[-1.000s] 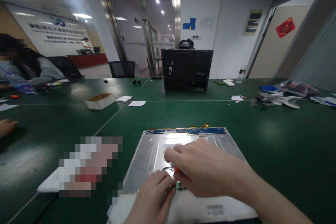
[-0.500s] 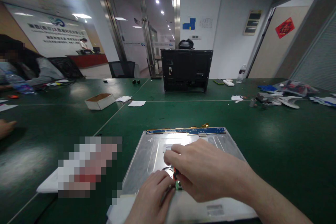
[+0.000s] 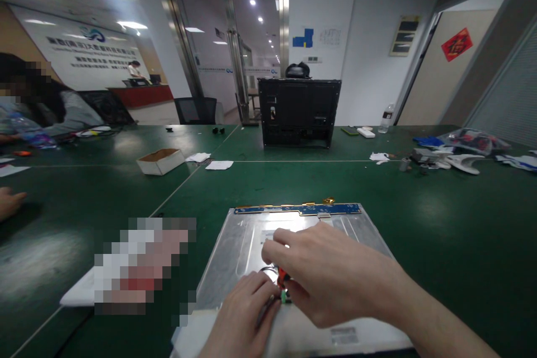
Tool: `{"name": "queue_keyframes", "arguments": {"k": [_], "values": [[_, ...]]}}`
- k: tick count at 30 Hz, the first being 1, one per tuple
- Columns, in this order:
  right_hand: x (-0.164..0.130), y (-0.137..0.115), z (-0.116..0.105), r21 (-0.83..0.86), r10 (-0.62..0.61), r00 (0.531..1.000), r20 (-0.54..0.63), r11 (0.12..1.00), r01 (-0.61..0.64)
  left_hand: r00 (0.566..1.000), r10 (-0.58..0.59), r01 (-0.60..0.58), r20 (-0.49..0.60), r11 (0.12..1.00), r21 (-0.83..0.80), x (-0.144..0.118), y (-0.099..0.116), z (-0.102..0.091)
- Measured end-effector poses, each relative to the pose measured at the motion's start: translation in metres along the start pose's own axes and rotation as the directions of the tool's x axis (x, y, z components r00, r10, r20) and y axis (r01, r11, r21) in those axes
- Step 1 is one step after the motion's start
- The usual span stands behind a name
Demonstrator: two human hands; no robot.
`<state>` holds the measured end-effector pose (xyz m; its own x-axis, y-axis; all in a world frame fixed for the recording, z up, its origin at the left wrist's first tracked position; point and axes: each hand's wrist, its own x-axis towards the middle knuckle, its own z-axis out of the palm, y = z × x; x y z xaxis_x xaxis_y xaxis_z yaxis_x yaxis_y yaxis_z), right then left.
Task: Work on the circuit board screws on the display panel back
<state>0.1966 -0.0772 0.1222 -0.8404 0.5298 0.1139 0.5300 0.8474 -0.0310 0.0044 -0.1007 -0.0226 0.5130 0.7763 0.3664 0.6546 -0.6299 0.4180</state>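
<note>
A flat metal-backed display panel (image 3: 226, 268) lies in front of me, with a blue circuit strip (image 3: 293, 210) along its far edge. My right hand (image 3: 319, 274) is closed around a small orange-and-black tool (image 3: 282, 277), held tip down over the panel; most of it is hidden by my fingers. Just below the tip sits a small green part (image 3: 286, 296) at the panel's near side. My left hand (image 3: 247, 310) rests on the panel beside that part, fingertips pressed together close to the tool. What they pinch, if anything, is hidden.
A black monitor frame (image 3: 300, 112) stands upright at the back. An open white box (image 3: 161, 162) and paper scraps (image 3: 219, 165) lie ahead left. A blurred-out packet (image 3: 138, 268) is left of the panel. Another person's hand (image 3: 10, 203) shows at far left; bagged parts (image 3: 474, 140) lie right.
Both hands stay almost in place. My right hand has turned slightly on the tool, whose orange part shows more. The panel has not moved.
</note>
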Motion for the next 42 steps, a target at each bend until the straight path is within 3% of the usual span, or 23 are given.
{"name": "queue_keyframes", "arguments": {"k": [26, 42], "values": [[0.0031, 0.0035, 0.0061, -0.006, 0.077, 0.997, -0.023, 0.997, -0.077, 1.000, -0.011, 0.011, -0.001, 0.999, -0.045, -0.0020, 0.0000, 0.0017], [0.0032, 0.0042, 0.0054, 0.015, 0.048, 0.999, -0.023, 0.999, -0.047, 0.999, -0.053, 0.053, 0.012, 0.998, -0.029, -0.0024, -0.0002, 0.0019]]}}
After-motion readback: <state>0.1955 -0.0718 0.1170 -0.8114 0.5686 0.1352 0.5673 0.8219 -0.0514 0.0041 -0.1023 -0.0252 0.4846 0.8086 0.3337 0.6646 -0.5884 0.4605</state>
